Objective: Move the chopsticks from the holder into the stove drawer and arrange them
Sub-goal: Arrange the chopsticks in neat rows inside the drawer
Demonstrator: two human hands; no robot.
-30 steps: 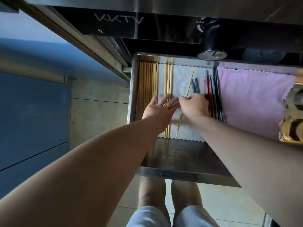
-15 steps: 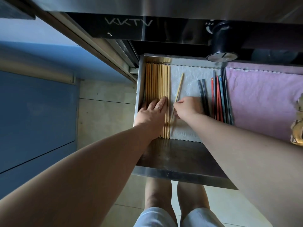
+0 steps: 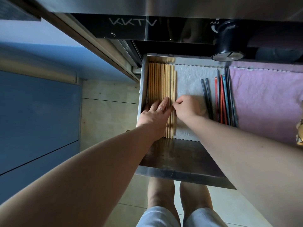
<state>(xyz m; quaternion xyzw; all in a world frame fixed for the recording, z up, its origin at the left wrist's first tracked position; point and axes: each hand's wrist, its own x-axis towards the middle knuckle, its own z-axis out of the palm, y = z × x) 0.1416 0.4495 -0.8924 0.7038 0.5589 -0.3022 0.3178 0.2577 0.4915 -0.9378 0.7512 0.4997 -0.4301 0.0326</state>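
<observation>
The steel stove drawer (image 3: 178, 161) is pulled out below the stove front. Several wooden chopsticks (image 3: 161, 82) lie side by side in a straight row along its left wall, on a white liner (image 3: 188, 79). My left hand (image 3: 155, 115) rests flat on the row with straight fingers. My right hand (image 3: 186, 108) pinches the rightmost wooden chopstick (image 3: 174, 84), which lies parallel against the row. Two dark chopsticks (image 3: 207, 94) and a bundle of red, blue and dark chopsticks (image 3: 224, 99) lie further right. The holder is out of view.
A pink cloth (image 3: 265, 99) covers the drawer's right part. A black stove knob (image 3: 228, 45) juts out above the drawer's back. A gold-coloured object (image 3: 300, 133) shows at the right edge. Blue cabinet doors (image 3: 36, 115) stand to the left; my legs are below the drawer.
The slanted chopstick in my right hand has swung straight and now lies against the row. My left hand slid left and flattened the wooden chopsticks together.
</observation>
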